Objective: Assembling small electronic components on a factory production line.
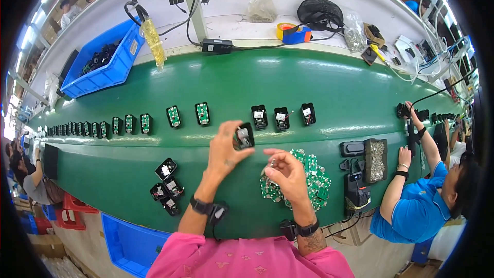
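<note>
My left hand (224, 150) grips a small black plastic housing (249, 133) with a grey part inside, held above the middle of the green bench. My right hand (289, 174) is just to its right, over the left side of a heap of green circuit boards (316, 179). Its thumb and fingers are drawn together around something small that I cannot make out. Beyond my hands, several black housings with white and grey parts inside (281, 118) stand in a short row. Left of these, housings with green boards on top (203, 114) form a long line.
Loose black housings (167, 190) lie left of my forearm. Right of the heap are a tray of small metal pieces (376, 160) and a black device (356, 193). A co-worker in blue (419, 206) reaches over the bench at right. A blue bin (105, 64) stands far left.
</note>
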`<action>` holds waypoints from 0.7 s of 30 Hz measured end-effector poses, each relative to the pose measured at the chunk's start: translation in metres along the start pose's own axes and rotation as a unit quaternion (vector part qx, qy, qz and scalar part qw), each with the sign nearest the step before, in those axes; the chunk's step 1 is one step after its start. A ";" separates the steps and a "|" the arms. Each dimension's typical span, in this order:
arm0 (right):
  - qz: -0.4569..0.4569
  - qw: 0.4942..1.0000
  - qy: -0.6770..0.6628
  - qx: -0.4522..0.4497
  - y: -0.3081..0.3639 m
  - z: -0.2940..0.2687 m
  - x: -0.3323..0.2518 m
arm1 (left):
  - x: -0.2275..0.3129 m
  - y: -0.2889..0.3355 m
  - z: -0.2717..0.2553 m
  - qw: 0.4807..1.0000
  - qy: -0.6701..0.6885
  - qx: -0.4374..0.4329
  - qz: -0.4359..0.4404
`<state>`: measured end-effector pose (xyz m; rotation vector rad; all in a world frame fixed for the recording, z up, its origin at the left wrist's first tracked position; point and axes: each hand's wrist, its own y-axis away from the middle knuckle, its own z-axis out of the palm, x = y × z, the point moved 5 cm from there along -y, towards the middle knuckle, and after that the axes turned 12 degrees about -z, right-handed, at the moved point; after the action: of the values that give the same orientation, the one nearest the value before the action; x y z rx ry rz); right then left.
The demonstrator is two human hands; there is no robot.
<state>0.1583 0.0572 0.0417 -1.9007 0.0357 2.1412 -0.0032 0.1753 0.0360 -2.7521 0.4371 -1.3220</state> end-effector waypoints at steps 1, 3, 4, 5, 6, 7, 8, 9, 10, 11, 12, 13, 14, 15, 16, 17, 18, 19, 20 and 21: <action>-0.022 0.994 -0.104 -0.001 -0.002 0.013 -0.007 | 0.011 0.013 -0.002 0.999 -0.007 -0.018 0.026; 0.000 0.991 -0.131 -0.007 -0.003 0.025 -0.007 | 0.023 0.034 -0.002 0.999 -0.020 -0.033 0.032; 0.018 0.991 -0.130 0.005 -0.003 0.027 -0.003 | 0.026 0.042 0.000 0.997 -0.032 -0.049 0.043; 0.035 0.991 -0.128 0.018 -0.002 0.029 0.000 | 0.025 0.049 0.002 0.997 -0.030 -0.050 0.045; 0.029 0.993 -0.112 0.031 0.002 0.030 0.002 | 0.026 0.055 0.006 0.996 -0.040 -0.043 0.066; 0.025 0.993 -0.108 0.037 0.005 0.032 0.004 | 0.027 0.060 0.010 0.994 -0.049 -0.038 0.091; 0.038 0.994 -0.094 0.048 0.010 0.033 0.007 | 0.027 0.063 0.013 0.993 -0.044 -0.042 0.097; 0.050 0.994 -0.080 0.062 0.013 0.034 0.009 | 0.024 0.067 0.014 0.992 -0.033 -0.052 0.107; 0.051 0.992 -0.081 0.080 0.014 0.038 0.008 | 0.018 0.069 0.013 0.994 -0.015 -0.051 0.100; 0.023 0.996 -0.041 0.075 0.015 0.037 0.011 | 0.021 0.068 0.011 0.994 0.004 -0.051 0.094; 0.022 0.995 -0.065 0.069 0.019 0.036 0.010 | 0.026 0.070 0.007 0.996 0.029 -0.051 0.072; 0.019 0.994 -0.093 0.057 0.021 0.038 0.007 | 0.024 0.070 0.005 0.994 0.036 -0.059 0.080; 0.049 0.990 -0.119 0.062 0.026 0.034 0.008 | 0.018 0.071 0.008 0.986 0.113 -0.119 0.043; 0.046 0.990 -0.115 0.070 0.028 0.031 0.005 | 0.017 0.072 0.012 0.967 0.186 -0.177 0.005; 0.019 0.991 -0.110 0.070 0.029 0.029 0.000 | 0.025 0.072 0.010 0.946 0.230 -0.225 -0.039; -0.008 0.992 -0.105 0.068 0.031 0.028 -0.004 | 0.024 0.073 0.012 0.945 0.232 -0.229 -0.036; -0.018 0.997 -0.048 0.051 0.035 0.024 0.000 | 0.020 0.075 0.014 0.930 0.263 -0.253 -0.049; -0.018 0.997 -0.045 0.053 0.036 0.022 -0.001 | 0.017 0.078 0.017 0.913 0.294 -0.277 -0.063; -0.022 0.997 -0.006 0.067 0.037 0.019 -0.003 | 0.016 0.080 0.019 0.911 0.296 -0.280 -0.062; -0.025 0.996 0.032 0.082 0.039 0.016 -0.005 | 0.014 0.082 0.020 0.902 0.321 -0.278 -0.074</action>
<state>0.1345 0.0222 0.0429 -1.8564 0.1699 1.9790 0.0024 0.0916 0.0198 -2.6927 0.7479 -2.4984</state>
